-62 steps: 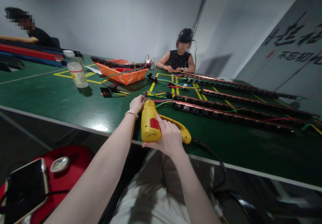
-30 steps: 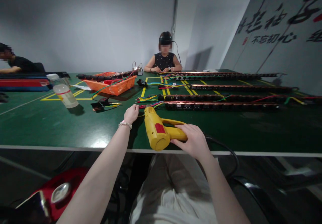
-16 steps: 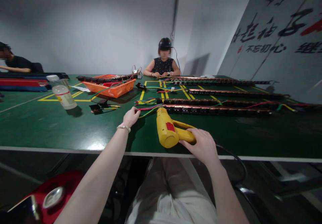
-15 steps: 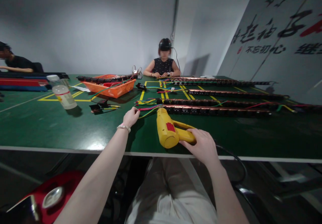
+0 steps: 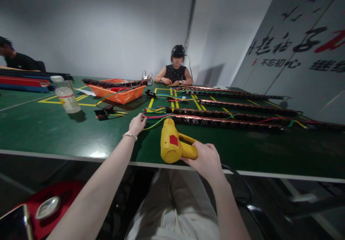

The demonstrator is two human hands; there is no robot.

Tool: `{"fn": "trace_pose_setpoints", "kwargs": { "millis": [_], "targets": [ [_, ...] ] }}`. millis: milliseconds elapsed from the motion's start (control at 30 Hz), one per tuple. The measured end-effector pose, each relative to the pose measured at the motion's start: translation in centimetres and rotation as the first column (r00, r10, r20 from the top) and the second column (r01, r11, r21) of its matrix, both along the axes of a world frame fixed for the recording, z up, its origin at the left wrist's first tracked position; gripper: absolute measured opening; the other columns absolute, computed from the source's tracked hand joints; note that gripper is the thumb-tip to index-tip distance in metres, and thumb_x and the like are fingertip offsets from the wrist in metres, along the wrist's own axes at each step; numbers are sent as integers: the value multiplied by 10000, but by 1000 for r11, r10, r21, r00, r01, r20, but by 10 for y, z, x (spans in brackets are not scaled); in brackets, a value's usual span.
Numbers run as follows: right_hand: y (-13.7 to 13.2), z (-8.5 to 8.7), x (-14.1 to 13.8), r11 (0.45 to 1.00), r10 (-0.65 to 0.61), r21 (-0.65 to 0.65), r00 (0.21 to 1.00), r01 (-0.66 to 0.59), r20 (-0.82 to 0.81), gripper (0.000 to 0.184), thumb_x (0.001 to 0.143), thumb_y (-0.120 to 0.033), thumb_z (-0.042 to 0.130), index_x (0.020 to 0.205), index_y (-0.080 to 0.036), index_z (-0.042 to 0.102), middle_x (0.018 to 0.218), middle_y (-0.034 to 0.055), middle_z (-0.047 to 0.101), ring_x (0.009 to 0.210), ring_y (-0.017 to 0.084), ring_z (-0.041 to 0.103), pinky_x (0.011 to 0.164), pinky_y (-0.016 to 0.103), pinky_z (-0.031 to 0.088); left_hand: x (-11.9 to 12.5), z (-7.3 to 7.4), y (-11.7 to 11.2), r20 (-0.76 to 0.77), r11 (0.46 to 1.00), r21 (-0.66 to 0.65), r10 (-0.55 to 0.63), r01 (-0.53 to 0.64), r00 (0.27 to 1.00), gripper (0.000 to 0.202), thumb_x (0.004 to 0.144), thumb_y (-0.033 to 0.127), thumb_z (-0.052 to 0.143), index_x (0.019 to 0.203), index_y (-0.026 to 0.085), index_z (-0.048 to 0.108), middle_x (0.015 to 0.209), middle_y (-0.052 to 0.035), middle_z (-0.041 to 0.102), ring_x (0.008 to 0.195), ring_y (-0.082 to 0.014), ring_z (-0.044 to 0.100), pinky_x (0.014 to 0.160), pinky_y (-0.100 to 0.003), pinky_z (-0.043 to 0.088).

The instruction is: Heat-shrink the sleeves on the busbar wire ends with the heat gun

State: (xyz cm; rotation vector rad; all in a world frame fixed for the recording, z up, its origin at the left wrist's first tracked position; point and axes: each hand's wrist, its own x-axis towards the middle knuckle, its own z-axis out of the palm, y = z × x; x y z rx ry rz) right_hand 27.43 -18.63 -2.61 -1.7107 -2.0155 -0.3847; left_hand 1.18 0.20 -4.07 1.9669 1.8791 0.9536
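Note:
My right hand (image 5: 207,160) is wrapped round the handle of a yellow heat gun (image 5: 171,144), whose nozzle points away from me at the near end of a long black strip with copper bars (image 5: 221,122). Coloured wires (image 5: 155,117) come out of that end towards the left. My left hand (image 5: 138,124) pinches these wires near their free ends; a green-yellow wire hangs lower, beside the fingers. A second dark strip (image 5: 205,112) lies just behind the first, with its own wires. The nozzle's tip partly covers the place where the wires meet the strip.
An orange basket (image 5: 118,97) and a plastic bottle (image 5: 66,98) stand to the left, with a black connector piece (image 5: 104,113) nearby. More strips (image 5: 242,106) lie farther back. A co-worker (image 5: 176,69) sits opposite. The heat gun's cable (image 5: 239,179) hangs over the table's front edge.
The view has shifted and tilted slightly. The heat gun and my right hand have moved a little left and nearer to me. My left hand still pinches the wires.

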Motion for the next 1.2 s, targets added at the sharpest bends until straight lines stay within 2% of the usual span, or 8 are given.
{"fn": "trace_pose_setpoints", "kwargs": {
  "millis": [133,267,400,533,700,1033,1200],
  "targets": [
    [2,2,-16,996,65,-62,996,-61,60,410,684,-606,603,695,-208,507,730,18,646,669,179,575,715,325,339,-1,-3,2,25,1000,27,-2,1,1000,219,851,395,457,932,224,565,647,-10,652,615,-156,599,556,-231,367],
    [3,-6,-27,996,92,9,992,-93,82,394,711,-585,586,715,-197,519,745,34,646,717,190,586,707,321,328,-2,-7,5,51,999,42,-30,27,998,221,867,378,424,962,224,551,658,-10,648,595,-150,587,569,-234,382],
    [6,-11,-33,985,162,52,984,-166,67,367,709,-550,596,744,-191,527,747,25,642,736,180,590,713,315,327,-3,-8,8,37,999,34,-25,24,999,224,873,354,402,992,230,546,749,-33,670,684,-164,602,613,-243,397],
    [16,-9,-43,969,244,28,968,-245,54,391,694,-568,597,773,-189,540,757,18,648,736,167,589,728,308,332,-6,-8,9,45,1000,29,-9,8,999,236,859,359,412,978,226,566,866,-56,677,776,-170,602,654,-240,407],
    [27,-5,-53,968,250,4,967,-250,49,419,689,-594,589,770,-186,540,749,16,647,740,168,594,732,307,331,-10,-8,9,122,998,58,-38,31,992,227,797,345,480,924,201,602,822,-27,672,744,-145,566,654,-217,407],
    [34,-1,-30,960,276,-61,961,-274,31,441,675,-642,594,725,-210,524,754,-11,653,714,140,589,709,283,333,-8,-8,8,70,992,129,-16,7,997,279,831,342,419,926,191,634,777,-45,652,679,-144,550,603,-217,382],
    [31,0,-15,977,209,-45,977,-207,38,426,662,-631,617,750,-219,554,738,-18,649,707,150,576,703,278,346,-6,-9,8,87,990,140,-21,9,996,274,835,339,420,923,193,634,736,-35,640,647,-138,540,597,-217,384]
  ]
}}
